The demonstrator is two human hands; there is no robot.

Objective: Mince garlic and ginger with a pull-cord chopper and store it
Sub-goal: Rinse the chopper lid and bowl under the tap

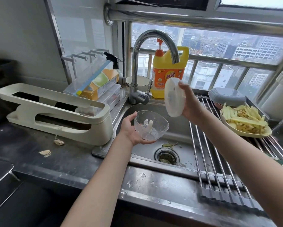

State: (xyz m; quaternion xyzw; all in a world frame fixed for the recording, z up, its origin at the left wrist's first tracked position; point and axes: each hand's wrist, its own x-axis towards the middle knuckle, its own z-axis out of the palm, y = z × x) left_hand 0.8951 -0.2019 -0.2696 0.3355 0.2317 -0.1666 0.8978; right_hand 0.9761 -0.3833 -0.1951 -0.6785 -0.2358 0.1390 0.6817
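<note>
Two hands work above one stainless-steel sink (175, 133). The left hand (132, 130) cups a single clear plastic chopper bowl (151, 125) from beneath and from its left side, fingers curled round the bottom and thumb at the rim. The bowl is tilted slightly toward the camera, wet with droplets, and holds one white plastic blade spindle (148, 126) standing at its centre; no food shows inside it. The right hand (189, 102) grips one round white plastic chopper lid (174, 97), turned on edge so that its underside faces left, just below the spout of the one curved chrome tap (152, 63). Bowl and lid are apart, the lid higher and to the right.

On the dark counter (31, 161) to the left lie two pale garlic pieces (45, 152), near a cream plastic rack (55, 113). Behind the tap stands one yellow dish-soap bottle with an orange pump (167, 69). A roll-up steel rod rack (219, 161) spans the sink's right part and carries one pale yellow dish of vegetable peelings (245, 120).
</note>
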